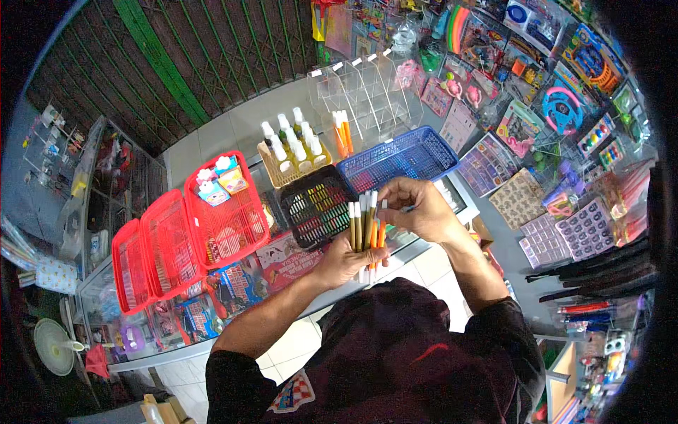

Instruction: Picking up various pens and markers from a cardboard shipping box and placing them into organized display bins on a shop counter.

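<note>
My left hand (344, 261) grips an upright bunch of slim capped tubes over the counter's front edge. Several are olive-brown tubes (358, 230) with white tops; beside them are orange tubes (374, 234). At the right side of the bunch, the thumb and fingers of my right hand (416, 208) pinch a slim tube by its pale cap (384, 203); its lower part is partly hidden. Just beyond my left hand lies a black basket (288, 204) with rows of small coloured pieces. A blue plastic basket (442, 146) stands beyond my right hand.
Red baskets (198, 233) stand at left, one with small packs (225, 180). A tan basket (273, 172) holds white-capped bottles (300, 151). More orange tubes (343, 135) stand by a clear divided rack (365, 95). Packaged toys (561, 111) hang at right; the glass counter (312, 305) runs before me.
</note>
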`<state>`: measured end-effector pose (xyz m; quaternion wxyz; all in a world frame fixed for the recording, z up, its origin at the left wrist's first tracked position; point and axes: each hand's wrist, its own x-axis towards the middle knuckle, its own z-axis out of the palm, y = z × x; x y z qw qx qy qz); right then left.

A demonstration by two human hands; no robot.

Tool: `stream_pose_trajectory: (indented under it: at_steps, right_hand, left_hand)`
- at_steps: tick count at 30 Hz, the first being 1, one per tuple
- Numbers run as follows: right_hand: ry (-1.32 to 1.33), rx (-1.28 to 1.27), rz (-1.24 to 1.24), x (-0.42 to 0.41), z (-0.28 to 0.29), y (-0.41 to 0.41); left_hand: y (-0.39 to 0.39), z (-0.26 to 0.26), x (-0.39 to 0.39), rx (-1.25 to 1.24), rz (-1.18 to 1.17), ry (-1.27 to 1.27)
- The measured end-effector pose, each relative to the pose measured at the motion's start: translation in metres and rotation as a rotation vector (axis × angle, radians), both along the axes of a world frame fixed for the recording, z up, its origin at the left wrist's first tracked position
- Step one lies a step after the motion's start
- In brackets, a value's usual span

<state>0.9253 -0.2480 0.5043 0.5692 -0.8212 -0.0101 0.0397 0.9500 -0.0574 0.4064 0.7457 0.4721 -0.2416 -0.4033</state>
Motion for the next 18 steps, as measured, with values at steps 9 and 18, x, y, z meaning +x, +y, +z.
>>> stream_pose_trajectory:
  at_steps: [9, 18]
  right_hand:
    - [0.032, 0.023, 0.050, -0.003, -0.003, -0.001]
    - [0.112, 0.203, 0.122, 0.000, 0.030, -0.026]
  left_hand:
    - [-0.002, 0.006, -0.002, -0.032, -0.016, -0.009]
    - [0.000, 0.002, 0.000, -0.009, 0.013, -0.145]
